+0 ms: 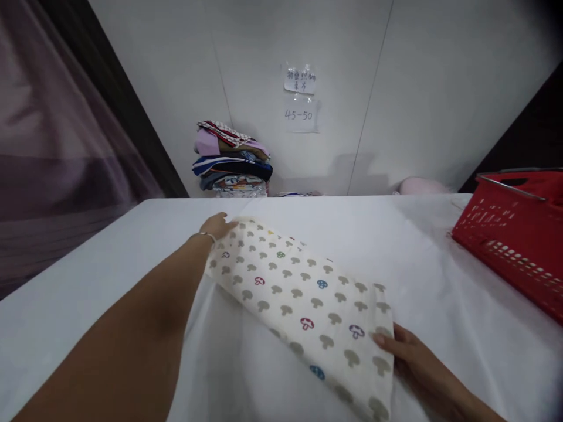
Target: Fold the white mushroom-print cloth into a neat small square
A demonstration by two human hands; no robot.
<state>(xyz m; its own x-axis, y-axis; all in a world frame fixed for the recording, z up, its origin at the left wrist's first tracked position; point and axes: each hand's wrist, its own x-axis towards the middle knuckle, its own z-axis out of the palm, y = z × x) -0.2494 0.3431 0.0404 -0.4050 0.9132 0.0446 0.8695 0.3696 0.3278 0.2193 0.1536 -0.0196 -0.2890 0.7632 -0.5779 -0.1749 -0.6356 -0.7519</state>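
Observation:
A folded cream cloth (288, 275) printed with grey and coloured mushrooms stretches diagonally across the white table. At its far left corner is my left hand (219, 225), thumb over the fabric and the other fingers partly hidden; it looks closed on that corner. My right hand (407, 349) pinches the near right edge, with the thumb on top and the fingers underneath. Between the two hands the cloth is fairly flat, and its right end looks slightly raised towards me. A thin bracelet (206, 235) circles my left wrist.
The white table (176, 220) carries a red plastic basket (519, 234) with a metal handle at the right. Behind its far edge rises a stack of folded fabrics (233, 161). Handwritten paper notes (301, 114) hang on the wall. A purplish curtain (57, 146) hangs at the left.

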